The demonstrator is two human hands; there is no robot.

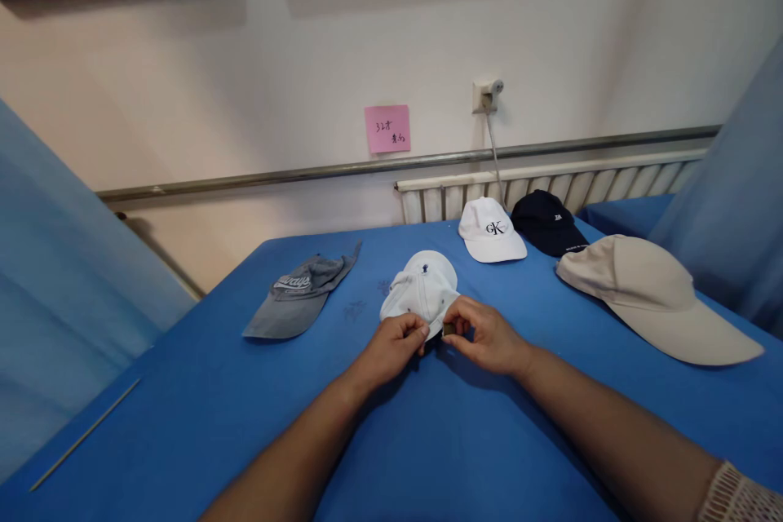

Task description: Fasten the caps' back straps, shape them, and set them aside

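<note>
A pale, nearly white baseball cap (pixel 422 289) with a small dark emblem lies on the blue-covered table (pixel 391 440), its brim pointing away from me. My left hand (pixel 397 345) pinches the cap's near back edge between thumb and fingers. Just to the right, my right hand (pixel 486 336) is closed at the same edge, by the back strap. Something small and brownish shows between its thumb and fingers, perhaps part of the strap or its buckle; I cannot tell which. The cap's inside is hidden.
Left lies a grey cap (pixel 297 298). Beyond on the right are a white cap (pixel 493 230) with black letters, a black cap (pixel 547 222) and a large beige cap (pixel 654 294). A thin stick (pixel 86 435) rests at the left edge. A radiator (pixel 550 186) stands behind.
</note>
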